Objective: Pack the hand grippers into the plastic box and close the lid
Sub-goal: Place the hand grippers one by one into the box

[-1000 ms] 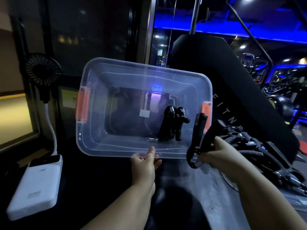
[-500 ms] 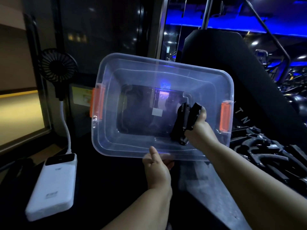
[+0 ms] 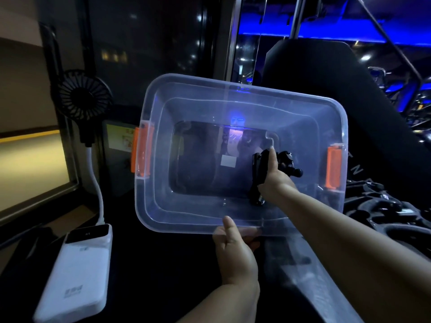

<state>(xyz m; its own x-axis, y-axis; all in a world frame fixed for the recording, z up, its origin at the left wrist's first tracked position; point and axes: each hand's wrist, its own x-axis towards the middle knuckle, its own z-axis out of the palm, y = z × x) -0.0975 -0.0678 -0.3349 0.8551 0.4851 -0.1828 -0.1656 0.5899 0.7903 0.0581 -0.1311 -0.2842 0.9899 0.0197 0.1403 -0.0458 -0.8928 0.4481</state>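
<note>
Reaching into plastic box [image 3: 161,207], right hand [image 3: 274,181] curled round hand gripper [image 3: 258,169], left hand [image 3: 235,251] pinching near rim.

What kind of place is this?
Probably a gym: a pile of hand grippers lies at the right, a black padded bench stands behind it, and workout machines show under blue lights beyond.

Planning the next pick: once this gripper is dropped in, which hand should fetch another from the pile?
Right. The pile of grippers lies right of the plastic box, nearer the right hand, which just needs to release its held gripper. The left hand grips the near rim, steadying it.
</note>
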